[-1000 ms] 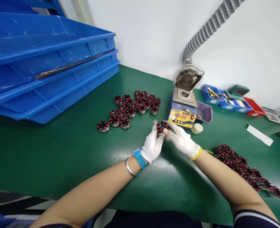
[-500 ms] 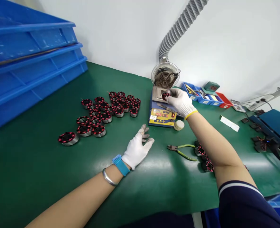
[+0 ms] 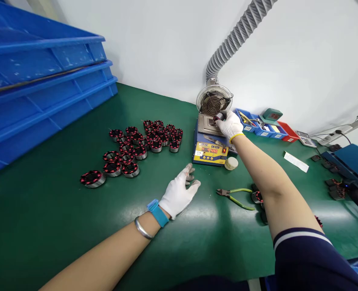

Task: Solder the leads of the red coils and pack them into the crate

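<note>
My right hand (image 3: 230, 124), in a white glove with a yellow cuff, grips a motor stator (image 3: 217, 119) with red-marked windings. It holds the stator tilted, low over the metal-topped opening of a solder pot (image 3: 209, 155) with a yellow display panel. The glove partly hides the stator, so I cannot tell whether it touches the metal. On the green bench my left hand (image 3: 179, 194), also gloved, lies in front of the pot with fingers apart and nothing in them. Several more stators (image 3: 131, 169) stand grouped to its left. Green-handled cutters (image 3: 235, 198) lie to its right.
Behind the pot is a round fume extractor (image 3: 214, 103) on a grey hose. Blue bins (image 3: 45, 68) are stacked at the left. Small parts boxes (image 3: 263, 131), a white round tin (image 3: 231, 163) and a paper strip (image 3: 296, 161) are on the right. More stators (image 3: 257, 197) sit beneath my right forearm.
My right hand has tipped the stator down toward the pot's opening. The view has shifted slightly, and my left hand keeps its pose on the bench.
</note>
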Tool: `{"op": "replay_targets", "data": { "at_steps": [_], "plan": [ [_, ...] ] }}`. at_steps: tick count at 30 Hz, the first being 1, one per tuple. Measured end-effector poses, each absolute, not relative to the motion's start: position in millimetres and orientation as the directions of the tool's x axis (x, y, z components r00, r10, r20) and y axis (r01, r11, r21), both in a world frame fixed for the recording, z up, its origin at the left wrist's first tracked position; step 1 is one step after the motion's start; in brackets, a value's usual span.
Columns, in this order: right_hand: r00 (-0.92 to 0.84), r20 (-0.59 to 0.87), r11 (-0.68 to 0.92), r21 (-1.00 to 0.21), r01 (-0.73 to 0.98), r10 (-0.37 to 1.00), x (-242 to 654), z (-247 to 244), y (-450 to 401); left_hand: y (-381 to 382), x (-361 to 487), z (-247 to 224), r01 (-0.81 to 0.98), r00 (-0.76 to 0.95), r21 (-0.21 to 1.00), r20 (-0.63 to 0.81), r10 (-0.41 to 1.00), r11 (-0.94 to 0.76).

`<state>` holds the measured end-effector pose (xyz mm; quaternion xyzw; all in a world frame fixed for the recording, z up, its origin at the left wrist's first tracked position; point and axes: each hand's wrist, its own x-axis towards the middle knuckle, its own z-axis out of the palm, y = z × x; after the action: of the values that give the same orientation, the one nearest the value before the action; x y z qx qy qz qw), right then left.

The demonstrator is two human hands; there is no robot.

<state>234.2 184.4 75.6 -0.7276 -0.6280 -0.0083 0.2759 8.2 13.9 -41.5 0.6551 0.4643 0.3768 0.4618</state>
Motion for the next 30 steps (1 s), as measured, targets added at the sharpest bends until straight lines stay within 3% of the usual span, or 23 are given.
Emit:
{"op": "replay_targets", "data": {
  "at_steps": [12, 22, 30],
  "plan": [
    [0.207, 0.400, -0.038, -0.390, 0.920, 0.893, 239, 82, 186, 13, 8, -41, 0.278, 0.284, 0.951, 0.055, 0.957, -0.137],
    [0.230, 0.343, -0.074, -0.413, 0.908, 0.911, 235, 72, 186, 14, 8, -41, 0.279, 0.289, 0.950, 0.058, 0.956, -0.142],
    [0.237, 0.367, 0.057, -0.637, 0.769, 0.899, 238, 97, 174, 14, 9, -43, 0.279, 0.285, 0.949, 0.063, 0.956, -0.146]
  ]
}}
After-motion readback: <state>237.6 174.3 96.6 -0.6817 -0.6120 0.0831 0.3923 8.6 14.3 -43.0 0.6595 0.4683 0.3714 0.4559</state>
